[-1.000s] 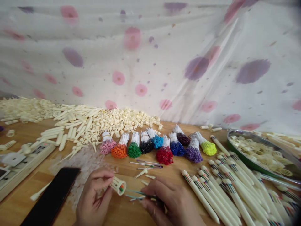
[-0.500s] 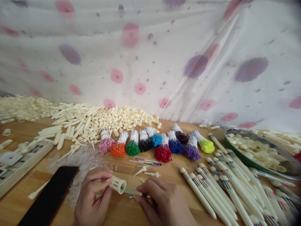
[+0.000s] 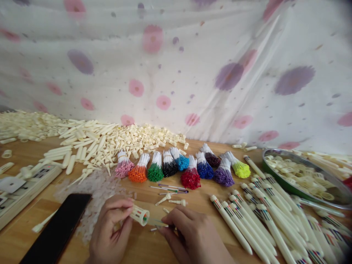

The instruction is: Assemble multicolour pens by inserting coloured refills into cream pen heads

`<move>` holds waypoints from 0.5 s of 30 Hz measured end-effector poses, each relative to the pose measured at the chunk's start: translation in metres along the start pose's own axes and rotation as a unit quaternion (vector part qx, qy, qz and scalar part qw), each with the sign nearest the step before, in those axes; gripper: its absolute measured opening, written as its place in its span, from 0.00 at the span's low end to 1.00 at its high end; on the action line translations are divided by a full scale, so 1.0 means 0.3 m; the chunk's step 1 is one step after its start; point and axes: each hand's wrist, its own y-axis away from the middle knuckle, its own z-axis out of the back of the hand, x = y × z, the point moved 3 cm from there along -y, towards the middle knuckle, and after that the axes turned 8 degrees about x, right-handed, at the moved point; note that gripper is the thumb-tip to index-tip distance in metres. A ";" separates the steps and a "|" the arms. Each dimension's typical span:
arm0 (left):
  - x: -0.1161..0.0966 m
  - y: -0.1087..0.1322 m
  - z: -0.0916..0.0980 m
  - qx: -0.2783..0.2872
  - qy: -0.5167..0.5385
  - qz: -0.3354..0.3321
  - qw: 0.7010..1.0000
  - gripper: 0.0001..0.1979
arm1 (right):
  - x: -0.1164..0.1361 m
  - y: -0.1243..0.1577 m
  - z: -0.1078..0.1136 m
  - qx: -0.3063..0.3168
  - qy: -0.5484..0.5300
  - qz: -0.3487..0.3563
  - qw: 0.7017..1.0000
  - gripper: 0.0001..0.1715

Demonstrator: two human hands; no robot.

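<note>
My left hand (image 3: 112,229) pinches a cream slotted pen sleeve (image 3: 139,215), its round open end facing right. Orange and green bits show inside the sleeve. Facing it, my right hand (image 3: 194,234) is closed around a few thin pen refills (image 3: 160,223), whose tips point toward the opening with a small gap between. How many refills lie in my fingers is hidden. Just beyond the hands, several loose refills (image 3: 170,190) and small cream pointed parts (image 3: 177,202) rest on the wooden table (image 3: 148,249).
Bundles of coloured refills, such as the red one (image 3: 190,176), stand in a row. Finished-looking multicolour pens (image 3: 233,227) lie right, below a green-sided bowl (image 3: 297,194) of cream parts. Left are a phone (image 3: 59,227), power strip (image 3: 35,190), clear bits (image 3: 93,194) and cream parts (image 3: 132,139).
The sleeve in my left hand has shifted slightly right. The refill tip that reached the sleeve's opening now sits a little apart from it. My right hand stays closed.
</note>
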 end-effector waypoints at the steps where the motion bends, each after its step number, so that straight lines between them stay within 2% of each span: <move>1: 0.000 0.000 -0.001 0.001 0.001 0.002 1.000 0.15 | 0.001 -0.001 0.004 0.005 0.001 0.001 1.000 0.09; 6: -0.001 -0.002 -0.007 0.025 -0.002 0.000 1.000 0.15 | 0.014 -0.017 0.049 0.049 0.022 0.021 0.998 0.09; 12: -0.010 -0.010 -0.014 0.111 -0.043 -0.033 0.992 0.15 | 0.004 -0.030 0.115 0.073 0.039 0.044 0.996 0.11; 15: -0.011 -0.006 -0.024 0.147 -0.032 -0.011 0.989 0.15 | 0.001 -0.029 0.136 0.093 0.064 0.052 0.992 0.12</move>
